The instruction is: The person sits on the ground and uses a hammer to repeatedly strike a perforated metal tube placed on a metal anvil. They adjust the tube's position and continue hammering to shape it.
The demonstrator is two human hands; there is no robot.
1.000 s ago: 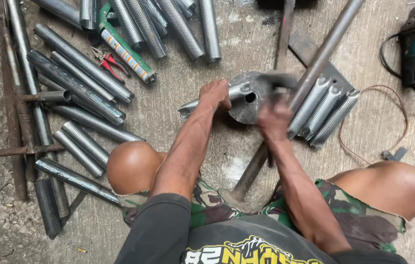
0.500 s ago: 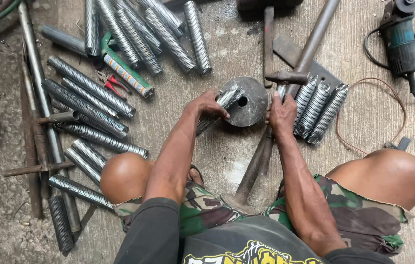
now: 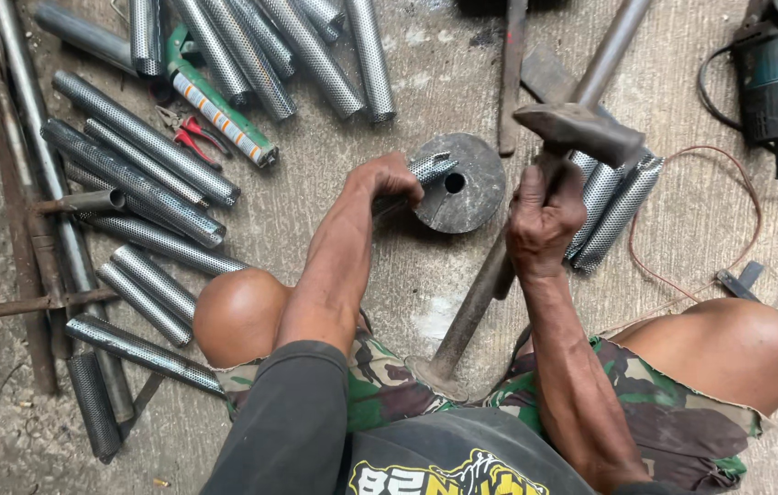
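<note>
We sit on a concrete floor (image 3: 407, 302) with both knees spread, working metal between them. Our left hand (image 3: 389, 176) has its fingers wrapped tight around a short perforated tube (image 3: 427, 169), holding it slanted so its end lies against a thick round steel disc (image 3: 458, 183) with a hole in its middle. The disc stands tilted just ahead of us, beside a long steel pipe (image 3: 476, 307) that runs from our lap toward the top of the view. Our right hand (image 3: 543, 220) grips a hammer (image 3: 577, 133) by the handle, fingers closed fully around it, the dark head raised above and just right of the disc, not touching it.

To the right of the hammer, a small bundle of perforated tubes (image 3: 613, 206) lies side by side. More such tubes (image 3: 146, 179) are strewn to our left and across the top. Red-handled pliers (image 3: 189, 137) and a green tool (image 3: 219, 110) lie among them. An angle grinder (image 3: 767, 78) with its black cable rests at the upper right, and a loop of thin wire (image 3: 682, 275) curls near our right knee.
</note>
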